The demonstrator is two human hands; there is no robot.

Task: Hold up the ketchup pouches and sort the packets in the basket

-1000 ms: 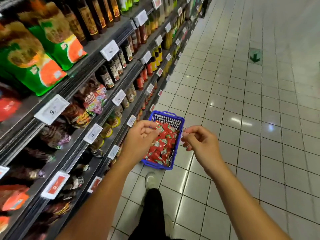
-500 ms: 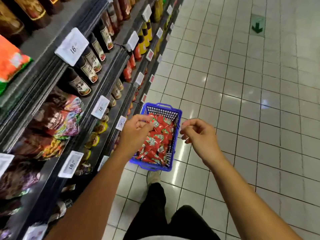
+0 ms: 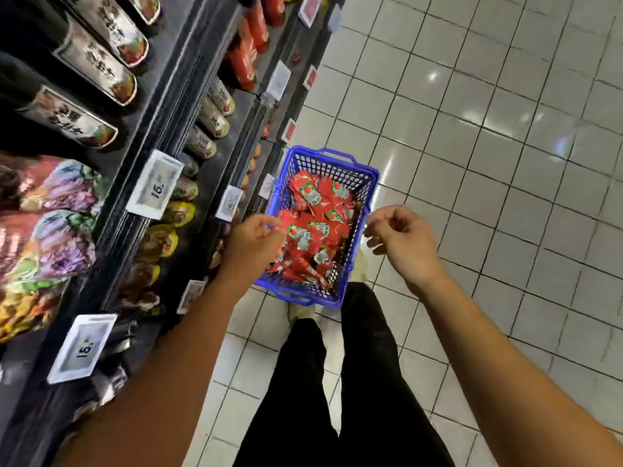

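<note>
A blue plastic basket (image 3: 338, 159) stands on the tiled floor just in front of my feet. It is filled with several red ketchup sachets (image 3: 315, 227). My left hand (image 3: 251, 242) hovers over the basket's left rim, fingers loosely curled, holding nothing. My right hand (image 3: 403, 239) hangs just past the basket's right rim, also loosely curled and holding nothing. Neither hand touches the basket or the sachets.
A dark store shelf (image 3: 168, 106) runs along the left with dark sauce bottles (image 3: 72, 119), colourful snack bags (image 3: 57, 214) and white price tags (image 3: 155, 185). White floor tiles (image 3: 488, 146) spread to the right. My legs in black trousers (image 3: 350, 382) stand below the basket.
The view has tipped down and closed in on the basket. My hands have drifted slightly apart, the left toward the basket's left rim, the right beyond its right rim.
</note>
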